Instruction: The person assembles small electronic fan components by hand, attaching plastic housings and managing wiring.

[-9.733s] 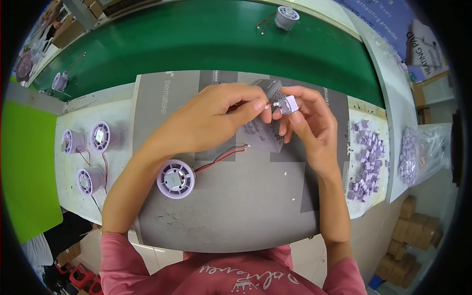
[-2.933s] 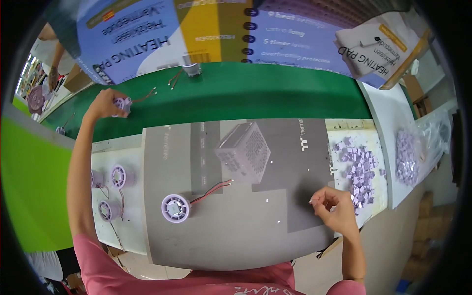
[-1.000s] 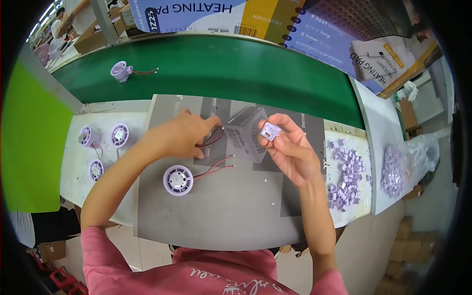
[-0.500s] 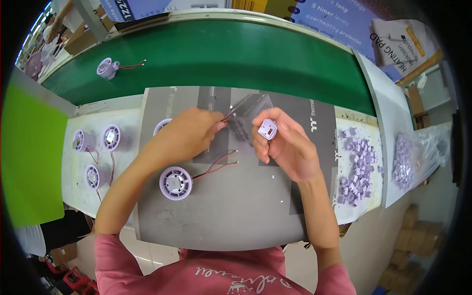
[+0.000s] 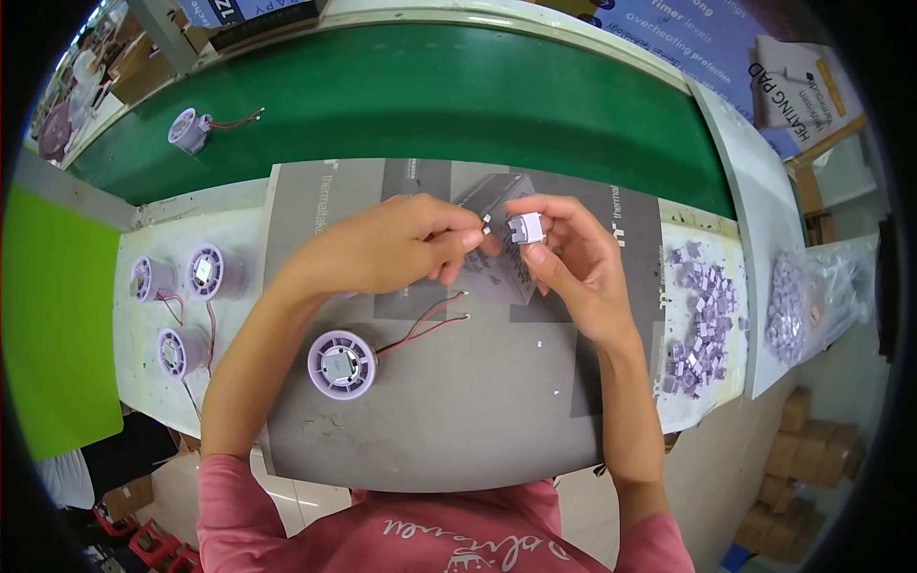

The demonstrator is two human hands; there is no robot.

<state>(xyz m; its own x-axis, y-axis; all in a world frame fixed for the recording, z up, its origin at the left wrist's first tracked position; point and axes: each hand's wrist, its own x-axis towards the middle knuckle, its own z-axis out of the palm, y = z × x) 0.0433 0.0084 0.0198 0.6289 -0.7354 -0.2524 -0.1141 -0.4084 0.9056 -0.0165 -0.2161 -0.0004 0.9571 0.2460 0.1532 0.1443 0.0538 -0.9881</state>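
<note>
Pinched in the fingertips of my left hand [image 5: 401, 244] are thin wires ending in small white connectors [image 5: 486, 225]. My right hand [image 5: 583, 272] grips a small lavender plastic housing [image 5: 526, 228] between thumb and fingers, its slotted side facing the connectors with a small gap between. Below my left forearm and wrist, another lavender part is almost wholly hidden. Nearer to me on the grey mat [image 5: 458, 411] lies a round lavender fan unit [image 5: 342, 365], its red and black wires [image 5: 420, 332] stretching right to two small white ends.
Several similar fan units [image 5: 206, 271] stand on the white surface at left, and one [image 5: 189, 130] rests on the green belt [image 5: 458, 95] beyond. A pile of small lavender housings [image 5: 702, 325] lies at right, beside a clear bag [image 5: 788, 306] holding more.
My left hand has moved right with the wire ends, close to the housing. My right hand has turned the housing so its slotted side faces left. The view has shifted slightly.
</note>
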